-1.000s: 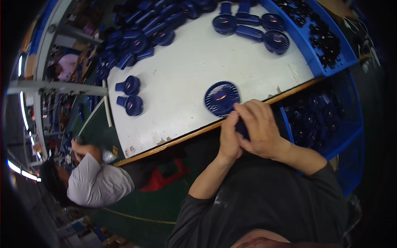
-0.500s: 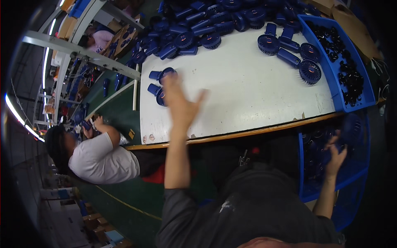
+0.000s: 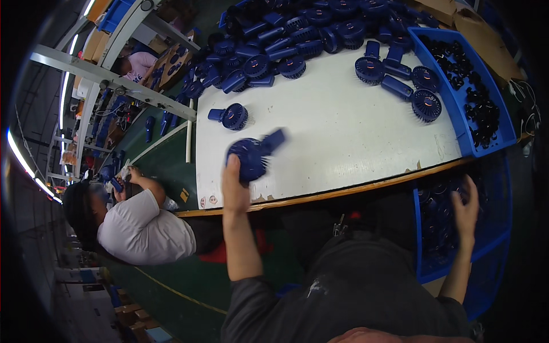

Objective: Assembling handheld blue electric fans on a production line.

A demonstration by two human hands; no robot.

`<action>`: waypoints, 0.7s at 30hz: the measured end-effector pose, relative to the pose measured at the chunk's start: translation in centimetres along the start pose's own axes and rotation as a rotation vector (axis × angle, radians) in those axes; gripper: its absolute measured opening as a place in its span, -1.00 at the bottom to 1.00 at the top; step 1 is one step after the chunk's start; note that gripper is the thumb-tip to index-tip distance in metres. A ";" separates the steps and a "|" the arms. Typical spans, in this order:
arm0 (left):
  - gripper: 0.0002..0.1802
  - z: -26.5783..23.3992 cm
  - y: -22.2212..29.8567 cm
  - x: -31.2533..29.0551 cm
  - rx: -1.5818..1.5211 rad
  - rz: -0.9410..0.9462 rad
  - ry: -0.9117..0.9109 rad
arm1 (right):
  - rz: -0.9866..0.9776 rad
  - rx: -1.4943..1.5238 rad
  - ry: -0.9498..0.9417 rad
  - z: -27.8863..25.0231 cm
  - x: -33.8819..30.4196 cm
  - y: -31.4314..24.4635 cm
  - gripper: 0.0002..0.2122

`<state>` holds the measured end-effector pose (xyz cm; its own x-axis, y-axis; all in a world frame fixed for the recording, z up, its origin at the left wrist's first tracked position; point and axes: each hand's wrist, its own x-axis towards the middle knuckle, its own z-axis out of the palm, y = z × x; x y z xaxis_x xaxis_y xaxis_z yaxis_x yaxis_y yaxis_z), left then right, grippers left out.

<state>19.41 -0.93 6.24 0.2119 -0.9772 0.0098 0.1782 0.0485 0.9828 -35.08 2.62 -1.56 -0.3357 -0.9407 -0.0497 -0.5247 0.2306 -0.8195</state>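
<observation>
My left hand point(image 3: 234, 191) is closed around the round head of a dark blue handheld fan point(image 3: 249, 159), lifted over the table's near left part. The fan's handle points up and to the right and is slightly blurred. Beyond it, another handheld fan point(image 3: 234, 116) lies on the white tabletop point(image 3: 337, 126). To the right, below the table edge, my right hand point(image 3: 469, 208) is over a blue crate point(image 3: 419, 240), its fingers apart and nothing seen in them. Dark blue fans point(image 3: 437, 223) lie inside that crate, dim in the shadow.
A heap of fans point(image 3: 286, 43) covers the table's far side. Several more point(image 3: 396, 86) lie at the right, beside a blue bin point(image 3: 466, 134) of small black parts point(image 3: 480, 108). On the left a co-worker in a white shirt point(image 3: 146, 228) handles something near a metal frame point(image 3: 114, 80).
My left hand has taken one of the two fans at the left and drawn it nearer. A blurred blue shape by my right hand has gone from there, and that hand's fingers now point up.
</observation>
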 end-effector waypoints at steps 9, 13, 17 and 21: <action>-0.03 13.2 -5.9 -5.7 -0.354 -0.089 -0.308 | -0.863 0.121 -0.481 12.1 -2.4 -12.9 -0.51; -0.08 12.7 -8.3 -4.6 -0.175 -0.002 -0.188 | -0.793 0.146 -0.663 12.5 -3.8 -14.3 -0.60; -0.14 13.2 -12.3 -3.3 -0.774 -0.671 -0.385 | -0.961 -0.027 -0.857 11.7 -3.8 -15.4 -0.63; 0.10 18.8 -9.0 -6.0 -0.881 -0.431 -0.611 | -1.025 -0.141 -0.669 10.5 -1.3 -16.1 -0.63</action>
<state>-1.58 0.63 0.77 -0.4871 -0.8728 0.0291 0.7820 -0.4211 0.4595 -18.02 -2.50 5.70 0.7257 -0.6357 0.2632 -0.4038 -0.7033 -0.5850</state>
